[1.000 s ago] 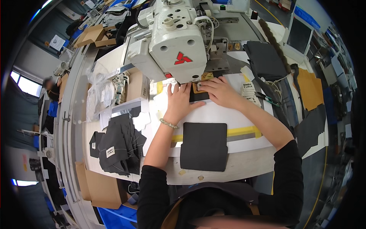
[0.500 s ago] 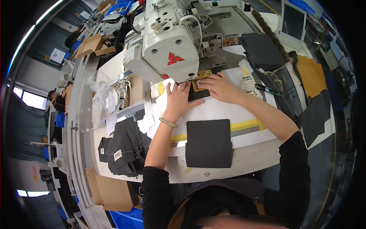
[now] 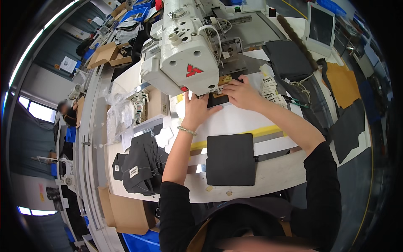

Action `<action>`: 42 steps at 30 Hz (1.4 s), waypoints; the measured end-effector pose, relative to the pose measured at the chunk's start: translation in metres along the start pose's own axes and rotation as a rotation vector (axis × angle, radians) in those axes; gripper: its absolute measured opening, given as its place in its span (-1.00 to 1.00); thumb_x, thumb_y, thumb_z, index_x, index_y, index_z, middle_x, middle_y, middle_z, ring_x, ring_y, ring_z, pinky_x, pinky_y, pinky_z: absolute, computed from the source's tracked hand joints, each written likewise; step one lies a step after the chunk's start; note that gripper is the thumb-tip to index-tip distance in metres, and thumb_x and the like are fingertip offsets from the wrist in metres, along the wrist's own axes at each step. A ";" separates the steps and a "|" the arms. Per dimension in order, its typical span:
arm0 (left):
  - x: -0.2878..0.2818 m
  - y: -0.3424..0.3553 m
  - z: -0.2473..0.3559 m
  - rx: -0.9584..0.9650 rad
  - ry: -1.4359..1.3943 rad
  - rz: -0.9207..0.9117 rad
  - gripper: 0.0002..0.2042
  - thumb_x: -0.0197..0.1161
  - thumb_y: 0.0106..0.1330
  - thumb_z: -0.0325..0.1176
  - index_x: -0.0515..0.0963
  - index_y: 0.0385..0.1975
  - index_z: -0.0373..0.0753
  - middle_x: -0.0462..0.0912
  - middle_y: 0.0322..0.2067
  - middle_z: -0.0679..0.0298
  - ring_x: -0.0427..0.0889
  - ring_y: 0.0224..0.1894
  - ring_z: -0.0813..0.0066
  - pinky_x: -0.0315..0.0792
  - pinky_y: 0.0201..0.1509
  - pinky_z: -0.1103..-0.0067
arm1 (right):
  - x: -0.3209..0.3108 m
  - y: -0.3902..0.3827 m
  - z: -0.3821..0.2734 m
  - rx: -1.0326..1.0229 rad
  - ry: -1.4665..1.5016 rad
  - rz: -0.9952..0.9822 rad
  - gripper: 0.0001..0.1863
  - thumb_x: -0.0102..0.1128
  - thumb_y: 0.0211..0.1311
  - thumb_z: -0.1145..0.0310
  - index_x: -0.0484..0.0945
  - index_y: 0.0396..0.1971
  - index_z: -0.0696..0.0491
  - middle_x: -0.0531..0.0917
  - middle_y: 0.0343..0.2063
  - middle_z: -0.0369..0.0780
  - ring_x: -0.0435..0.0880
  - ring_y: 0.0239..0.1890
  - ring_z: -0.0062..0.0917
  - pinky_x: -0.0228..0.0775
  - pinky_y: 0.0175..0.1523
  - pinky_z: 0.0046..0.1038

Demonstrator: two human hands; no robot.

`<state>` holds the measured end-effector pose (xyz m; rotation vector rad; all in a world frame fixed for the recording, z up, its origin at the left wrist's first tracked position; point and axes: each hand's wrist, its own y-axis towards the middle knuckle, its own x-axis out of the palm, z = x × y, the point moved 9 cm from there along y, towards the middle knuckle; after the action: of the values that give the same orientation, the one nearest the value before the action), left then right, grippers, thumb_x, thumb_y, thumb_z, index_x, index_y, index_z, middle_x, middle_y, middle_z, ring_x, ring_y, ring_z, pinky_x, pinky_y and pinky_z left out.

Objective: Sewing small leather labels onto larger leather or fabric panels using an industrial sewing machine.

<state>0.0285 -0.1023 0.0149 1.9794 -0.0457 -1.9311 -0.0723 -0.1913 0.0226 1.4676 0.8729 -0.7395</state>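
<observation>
A white industrial sewing machine [image 3: 189, 50] stands at the back of the white table [image 3: 273, 174]. Under its head lies a small dark fabric piece [image 3: 219, 100] with a tan label. My left hand [image 3: 197, 110] presses flat on the left side of that piece, a bracelet on the wrist. My right hand [image 3: 242, 93] presses on its right side, fingers toward the needle. A larger dark fabric rectangle [image 3: 231, 159] lies loose on the table between my forearms, over a yellow strip [image 3: 262, 131].
A pile of dark sewn pieces with white labels [image 3: 140, 161] sits left of my left arm. White tags [image 3: 268, 86] lie right of my right hand. Dark fabric [image 3: 287, 59], a tan sheet [image 3: 342, 82] and a screen [image 3: 321, 25] are at the right; cardboard boxes [image 3: 126, 210] below left.
My head has moved closer, so machine and hands look larger. Both hands stay on the small dark piece under the machine head; the large rectangle has not moved.
</observation>
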 end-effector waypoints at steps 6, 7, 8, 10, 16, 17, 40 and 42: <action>0.002 0.001 0.004 -0.022 0.086 -0.119 -0.13 0.06 0.16 0.41 0.47 0.17 -0.34 0.64 0.01 0.16 0.37 0.26 0.12 -0.17 0.43 -0.02 | -0.008 -0.014 -0.007 0.035 -0.068 0.083 -0.71 0.18 0.11 0.35 0.62 -0.14 0.03 0.66 -0.07 -0.34 0.50 0.01 -0.52 0.10 0.18 -0.22; 0.005 0.000 0.003 -0.027 0.108 -0.161 -0.12 0.04 0.16 0.42 0.48 0.16 -0.34 0.65 0.00 0.17 0.37 0.27 0.13 -0.18 0.44 -0.01 | -0.010 -0.016 -0.011 0.026 -0.092 0.084 -0.70 0.18 0.11 0.35 0.61 -0.12 0.03 0.66 -0.07 -0.33 0.50 0.01 -0.51 0.11 0.17 -0.22; 0.005 0.000 0.003 -0.035 0.108 -0.158 -0.12 0.04 0.16 0.42 0.48 0.16 -0.34 0.65 0.00 0.17 0.37 0.27 0.13 -0.18 0.44 -0.01 | -0.011 -0.017 -0.014 0.018 -0.116 0.085 -0.68 0.19 0.10 0.35 0.60 -0.10 0.03 0.66 -0.08 -0.31 0.50 0.02 -0.50 0.12 0.16 -0.23; 0.002 0.000 0.004 -0.021 0.132 -0.122 -0.12 0.02 0.16 0.44 0.48 0.16 -0.33 0.66 -0.01 0.18 0.37 0.27 0.15 -0.19 0.45 0.01 | -0.014 -0.018 -0.016 0.001 -0.110 0.078 -0.67 0.19 0.10 0.36 0.59 -0.08 0.04 0.65 -0.07 -0.31 0.50 0.01 -0.50 0.13 0.14 -0.24; 0.004 -0.003 0.002 -0.039 0.103 -0.111 -0.13 0.02 0.16 0.44 0.49 0.14 -0.33 0.63 0.02 0.18 0.33 0.30 0.19 -0.15 0.46 0.07 | -0.014 -0.018 -0.016 0.018 -0.024 0.025 -0.65 0.19 0.13 0.40 0.53 -0.04 0.04 0.62 0.00 -0.31 0.49 0.01 -0.48 0.14 0.06 -0.23; 0.005 -0.004 0.002 -0.049 0.102 -0.111 -0.13 0.02 0.16 0.44 0.49 0.14 -0.33 0.63 0.02 0.18 0.33 0.30 0.19 -0.15 0.46 0.07 | -0.012 -0.019 -0.015 0.031 -0.016 0.013 -0.67 0.19 0.13 0.40 0.53 -0.07 0.03 0.61 0.00 -0.30 0.49 0.00 -0.47 0.14 0.06 -0.24; -0.023 -0.006 0.007 0.287 -0.309 -0.121 -0.48 0.40 0.06 0.07 0.58 0.00 -0.03 0.58 0.11 0.43 0.47 -0.01 0.30 0.11 0.22 0.34 | -0.001 -0.008 -0.054 0.078 0.034 0.006 -0.74 0.20 0.10 0.38 0.42 -0.21 0.02 0.57 -0.01 -0.25 0.44 0.00 -0.39 0.12 0.04 -0.24; -0.019 -0.003 0.007 0.279 -0.332 -0.150 -0.49 0.38 0.08 0.07 0.58 0.00 -0.03 0.58 0.12 0.43 0.47 -0.02 0.30 0.11 0.22 0.35 | -0.002 -0.009 -0.053 0.092 0.039 0.001 -0.73 0.21 0.08 0.39 0.40 -0.20 0.02 0.56 -0.02 -0.25 0.44 0.00 -0.38 0.12 0.04 -0.23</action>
<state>0.0199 -0.0957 0.0328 1.8454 -0.2741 -2.4501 -0.0831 -0.1391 0.0244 1.5686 0.8772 -0.7608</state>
